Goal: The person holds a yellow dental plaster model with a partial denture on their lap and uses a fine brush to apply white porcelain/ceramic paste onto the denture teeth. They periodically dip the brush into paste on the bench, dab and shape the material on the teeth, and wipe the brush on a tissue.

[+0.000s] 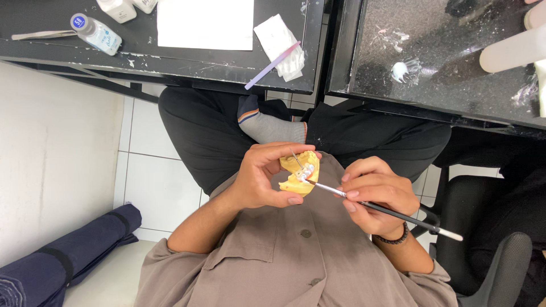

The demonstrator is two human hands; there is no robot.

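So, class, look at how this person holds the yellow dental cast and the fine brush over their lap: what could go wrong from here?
1. The left hand grips the yellow dental cast in mid-air over the lap, not above the black bench; a slip might drop and chip it.
2. The right hand holds the brush with its tip at the white teeth; with no visible support for the wrists, a wobble could smear nearby surfaces.

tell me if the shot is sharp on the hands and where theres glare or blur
Head view: the left hand holding the yellow dental cast and the right hand with the thin brush are fairly sharp; even soft light, faint shadows; the white sheet is washed out; a pale tube at the top right is blurred.
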